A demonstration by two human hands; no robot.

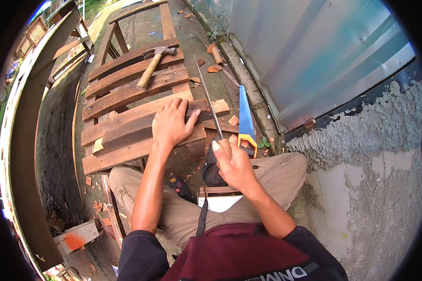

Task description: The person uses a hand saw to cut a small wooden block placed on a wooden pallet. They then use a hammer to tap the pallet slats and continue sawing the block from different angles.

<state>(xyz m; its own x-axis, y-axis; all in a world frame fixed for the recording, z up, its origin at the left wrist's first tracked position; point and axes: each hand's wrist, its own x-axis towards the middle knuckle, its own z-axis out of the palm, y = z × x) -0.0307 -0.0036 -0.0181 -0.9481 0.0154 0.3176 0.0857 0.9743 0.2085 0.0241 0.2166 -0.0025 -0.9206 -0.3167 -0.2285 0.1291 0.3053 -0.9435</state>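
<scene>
My left hand [171,122] presses on a dark wooden block [126,134], its fingers over the far side and its thumb apart to the right. The block lies along the slats of a wooden pallet-like frame [140,98], and its right end is paler, with bare wood. In my right hand [237,166] is the wooden handle of a machete [211,103]. Its long narrow blade tilts up and away, passing in front of the block's right end; whether it touches the wood I cannot tell. A claw hammer [150,71] rests on the farther slats.
Right of the frame, a blue hand saw [245,112] with a yellow and black handle leans near the wall base. A corrugated metal sheet [314,51] and rough wall [361,164] stand at right. Wood chips litter the ground. A long wooden structure [26,140] runs along the left.
</scene>
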